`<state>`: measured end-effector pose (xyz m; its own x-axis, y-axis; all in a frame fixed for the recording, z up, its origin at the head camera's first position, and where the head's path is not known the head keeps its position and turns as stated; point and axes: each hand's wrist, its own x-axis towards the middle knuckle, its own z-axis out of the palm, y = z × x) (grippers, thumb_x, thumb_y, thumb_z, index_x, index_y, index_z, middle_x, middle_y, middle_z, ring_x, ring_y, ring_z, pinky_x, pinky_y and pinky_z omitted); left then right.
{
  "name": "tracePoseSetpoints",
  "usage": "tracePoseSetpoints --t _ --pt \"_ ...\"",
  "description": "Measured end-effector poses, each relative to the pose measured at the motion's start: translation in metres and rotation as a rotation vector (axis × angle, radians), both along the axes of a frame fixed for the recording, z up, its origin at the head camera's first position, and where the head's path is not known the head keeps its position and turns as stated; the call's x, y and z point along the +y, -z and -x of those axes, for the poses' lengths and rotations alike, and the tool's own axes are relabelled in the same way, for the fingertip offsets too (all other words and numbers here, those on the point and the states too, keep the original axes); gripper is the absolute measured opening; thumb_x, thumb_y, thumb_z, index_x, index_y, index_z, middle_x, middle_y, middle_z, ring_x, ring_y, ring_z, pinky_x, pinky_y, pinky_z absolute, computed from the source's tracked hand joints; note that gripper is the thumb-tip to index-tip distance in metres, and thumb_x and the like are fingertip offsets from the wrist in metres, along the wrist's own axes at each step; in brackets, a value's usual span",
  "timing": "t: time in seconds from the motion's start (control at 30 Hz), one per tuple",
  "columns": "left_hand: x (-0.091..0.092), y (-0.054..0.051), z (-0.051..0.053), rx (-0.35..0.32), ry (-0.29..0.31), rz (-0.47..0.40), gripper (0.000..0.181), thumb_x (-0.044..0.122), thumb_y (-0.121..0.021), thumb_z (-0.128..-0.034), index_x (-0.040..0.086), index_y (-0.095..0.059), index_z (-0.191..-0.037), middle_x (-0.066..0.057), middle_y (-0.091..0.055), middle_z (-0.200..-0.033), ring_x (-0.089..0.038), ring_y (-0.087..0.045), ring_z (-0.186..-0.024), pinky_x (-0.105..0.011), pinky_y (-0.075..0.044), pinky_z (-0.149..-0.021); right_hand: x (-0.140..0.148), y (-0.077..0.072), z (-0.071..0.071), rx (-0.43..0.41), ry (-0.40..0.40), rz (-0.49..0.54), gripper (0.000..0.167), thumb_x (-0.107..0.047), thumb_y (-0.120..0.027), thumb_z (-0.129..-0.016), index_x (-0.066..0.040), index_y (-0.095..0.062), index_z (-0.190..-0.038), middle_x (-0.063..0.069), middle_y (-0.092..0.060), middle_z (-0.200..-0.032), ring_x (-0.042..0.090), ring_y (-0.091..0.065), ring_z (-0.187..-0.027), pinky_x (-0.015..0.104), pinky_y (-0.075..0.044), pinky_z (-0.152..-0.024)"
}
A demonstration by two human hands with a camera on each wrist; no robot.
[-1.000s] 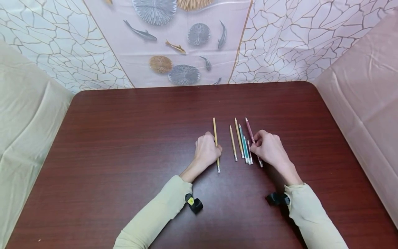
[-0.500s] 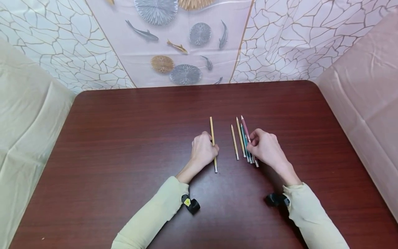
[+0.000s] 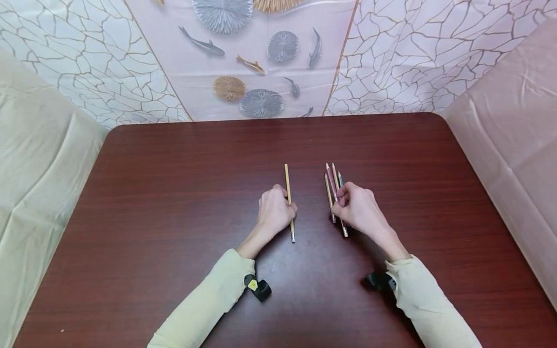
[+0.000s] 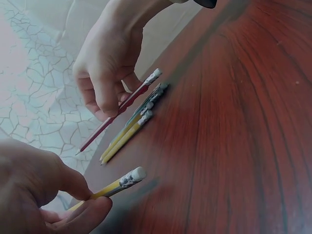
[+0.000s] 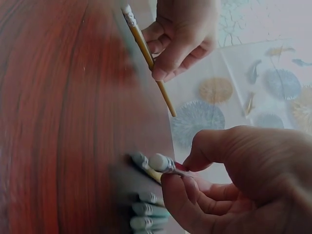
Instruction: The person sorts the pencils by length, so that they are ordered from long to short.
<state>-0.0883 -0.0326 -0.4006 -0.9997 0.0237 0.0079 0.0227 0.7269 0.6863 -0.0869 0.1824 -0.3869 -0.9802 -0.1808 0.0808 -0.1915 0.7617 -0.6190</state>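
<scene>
My left hand pinches a yellow pencil between thumb and fingers; its eraser points toward me and its far end looks blunt. To the right, my right hand pinches a dark red pencil, raised over a row of pencils on the table. Of that row, a short yellow pencil lies leftmost, with another yellow pencil beside it. A teal pencil shows only its tip in the head view, the rest hidden by the right hand. Several eraser ends, among them a teal one, appear in the right wrist view.
All this is on a dark reddish-brown wooden table. Behind its far edge hangs a patterned cloth, with plain pale cloth at the sides. Both wrists wear a small black camera.
The right hand has carried the dark red pencil leftward, from the right side of the row to over its left part. The left hand has shifted slightly left with its yellow pencil.
</scene>
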Motion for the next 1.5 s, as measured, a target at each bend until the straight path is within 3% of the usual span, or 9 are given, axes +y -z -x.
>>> tracePoseSetpoints --t 0.23,0.6,0.93,1.5 --pt "-0.01 0.001 -0.002 -0.01 -0.009 -0.003 0.022 0.009 -0.073 -0.0794 0.0 -0.064 -0.097 0.0 -0.069 -0.072 -0.032 -0.068 -0.085 -0.044 -0.051 -0.08 -0.014 -0.001 0.0 -0.044 -0.018 0.025 0.017 -0.002 -0.066 -0.074 -0.001 -0.06 -0.09 0.0 -0.062 -0.069 0.011 -0.059 -0.053 0.031 -0.049 -0.061" --pt "-0.023 0.0 -0.005 0.009 -0.025 0.011 0.021 0.008 -0.074 -0.0779 0.0 -0.065 -0.095 0.001 -0.068 -0.069 -0.033 -0.068 -0.082 -0.046 -0.051 -0.078 -0.034 0.004 0.002 -0.125 -0.037 0.081 0.015 -0.002 -0.065 -0.075 0.001 -0.059 -0.088 0.003 -0.063 -0.068 0.009 -0.059 -0.044 0.029 -0.05 -0.05" --pt "-0.034 0.0 -0.008 0.013 -0.032 0.036 0.021 0.009 -0.075 -0.0774 0.0 -0.066 -0.094 0.0 -0.069 -0.07 -0.032 -0.069 -0.083 -0.046 -0.051 -0.08 -0.048 0.006 0.001 -0.207 -0.01 0.131 0.016 -0.003 -0.064 -0.076 0.002 -0.058 -0.089 0.003 -0.066 -0.066 0.011 -0.06 -0.042 0.028 -0.05 -0.044" --pt "-0.048 0.002 -0.009 -0.001 -0.053 0.038 0.02 0.007 -0.071 -0.0768 -0.002 -0.066 -0.094 -0.002 -0.069 -0.07 -0.035 -0.068 -0.087 -0.048 -0.049 -0.082 -0.077 0.007 0.001 -0.23 -0.04 0.103 0.017 -0.004 -0.066 -0.075 0.002 -0.059 -0.09 0.0 -0.066 -0.064 0.009 -0.06 -0.042 0.027 -0.051 -0.052"
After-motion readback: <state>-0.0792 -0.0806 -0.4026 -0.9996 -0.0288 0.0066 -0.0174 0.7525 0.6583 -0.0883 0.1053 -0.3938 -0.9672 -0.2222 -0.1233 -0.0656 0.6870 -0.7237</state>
